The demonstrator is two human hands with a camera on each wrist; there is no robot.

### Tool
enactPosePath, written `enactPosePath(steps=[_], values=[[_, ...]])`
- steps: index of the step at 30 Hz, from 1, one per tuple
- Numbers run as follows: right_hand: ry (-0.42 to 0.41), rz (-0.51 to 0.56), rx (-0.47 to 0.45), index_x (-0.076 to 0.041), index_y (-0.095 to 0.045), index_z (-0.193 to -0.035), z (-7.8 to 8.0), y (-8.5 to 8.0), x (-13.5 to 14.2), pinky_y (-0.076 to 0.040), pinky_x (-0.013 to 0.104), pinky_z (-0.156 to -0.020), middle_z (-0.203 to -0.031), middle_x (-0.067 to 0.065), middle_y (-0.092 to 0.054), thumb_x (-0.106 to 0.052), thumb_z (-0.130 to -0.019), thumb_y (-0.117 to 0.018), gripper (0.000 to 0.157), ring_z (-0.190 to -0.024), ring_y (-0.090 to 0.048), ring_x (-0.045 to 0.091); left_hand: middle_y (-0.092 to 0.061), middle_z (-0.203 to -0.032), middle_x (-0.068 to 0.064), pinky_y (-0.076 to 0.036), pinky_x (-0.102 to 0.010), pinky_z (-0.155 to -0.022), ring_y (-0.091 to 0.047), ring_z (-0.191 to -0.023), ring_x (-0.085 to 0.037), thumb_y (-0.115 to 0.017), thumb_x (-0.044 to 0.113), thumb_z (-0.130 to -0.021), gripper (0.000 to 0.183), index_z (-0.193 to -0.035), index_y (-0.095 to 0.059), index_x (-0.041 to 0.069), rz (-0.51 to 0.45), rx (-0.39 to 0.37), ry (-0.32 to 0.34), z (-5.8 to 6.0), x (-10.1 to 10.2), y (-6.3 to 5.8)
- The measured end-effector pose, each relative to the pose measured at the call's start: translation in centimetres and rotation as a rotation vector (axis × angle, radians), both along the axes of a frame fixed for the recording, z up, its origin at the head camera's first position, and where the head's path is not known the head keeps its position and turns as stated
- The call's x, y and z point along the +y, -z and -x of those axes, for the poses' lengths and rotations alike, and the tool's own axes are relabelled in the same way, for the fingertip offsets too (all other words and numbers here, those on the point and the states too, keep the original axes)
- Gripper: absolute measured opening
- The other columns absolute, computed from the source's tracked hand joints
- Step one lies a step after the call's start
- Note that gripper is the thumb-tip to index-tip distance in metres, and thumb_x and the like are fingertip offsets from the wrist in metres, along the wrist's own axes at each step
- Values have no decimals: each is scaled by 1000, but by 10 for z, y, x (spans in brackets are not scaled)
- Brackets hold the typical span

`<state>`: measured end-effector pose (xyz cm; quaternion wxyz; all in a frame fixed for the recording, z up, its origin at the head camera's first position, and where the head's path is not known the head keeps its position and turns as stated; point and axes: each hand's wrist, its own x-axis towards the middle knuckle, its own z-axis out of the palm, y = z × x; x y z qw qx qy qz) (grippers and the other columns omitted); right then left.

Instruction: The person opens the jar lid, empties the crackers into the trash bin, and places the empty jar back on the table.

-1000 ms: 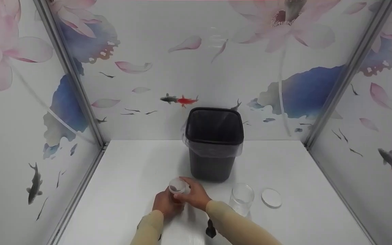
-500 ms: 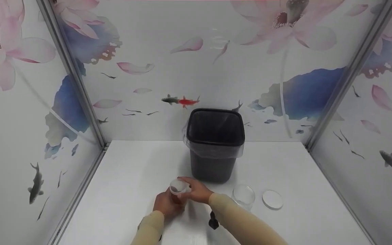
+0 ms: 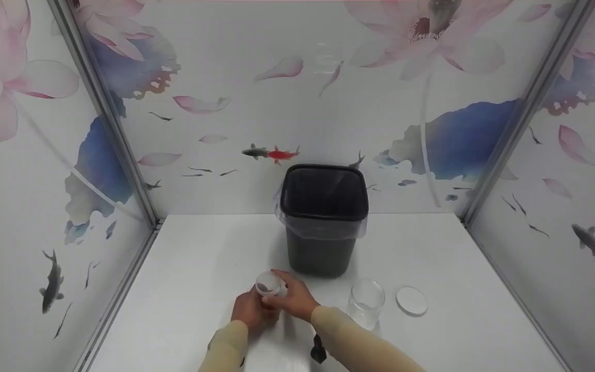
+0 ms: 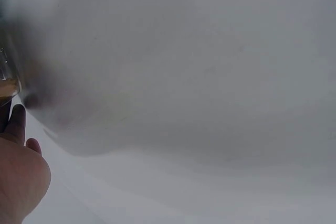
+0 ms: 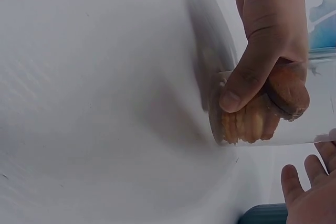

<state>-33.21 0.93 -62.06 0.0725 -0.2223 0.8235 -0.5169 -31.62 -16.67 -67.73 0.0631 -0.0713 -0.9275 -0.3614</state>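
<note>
In the head view, my left hand [image 3: 251, 311] grips the body of a clear jar [image 3: 268, 283] low down, over the white table. My right hand [image 3: 296, 297] holds the jar's upper end, thumb in front and fingers behind. Brown and tan rounded pieces [image 5: 252, 124] lie inside the jar's bottom in the right wrist view; their kind is unclear. There, the left thumb presses along the jar's side, and the right hand [image 5: 315, 195] shows fingers spread near the jar's other end. The left wrist view catches only the jar's edge [image 4: 8, 82] and part of a hand [image 4: 23, 177].
Behind the hands stands a black bin [image 3: 323, 248] with a clear liner folded over its rim. A second clear jar [image 3: 366, 305] stands right of my right forearm, beside a round white lid [image 3: 411, 301]. A small dark object [image 3: 318, 351] shows under that forearm. Patterned walls enclose the table [image 3: 199, 258].
</note>
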Motion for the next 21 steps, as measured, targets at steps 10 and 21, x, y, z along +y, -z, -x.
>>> enactPosePath(steps=[10,21], values=[[-128,-24,-39,-18,-46,-149,15,-4,10,-35,51,-110,-149,1,-47,-35,-88,-77,71,-136,-42,21,-69,-109,-4,-51,-48,-94,-64,-101,-21,-86,27,-72,63,-126,-59,10,-55,-41,-18,0,2,-2],[-100,-63,-26,-17,-48,-148,16,-7,6,-38,50,-108,-147,1,-49,-37,-84,-80,75,-133,-45,21,-69,-113,-4,-49,-49,-98,-64,-106,-24,-87,25,-73,64,-128,-58,10,-43,-32,-13,-1,-1,-1]])
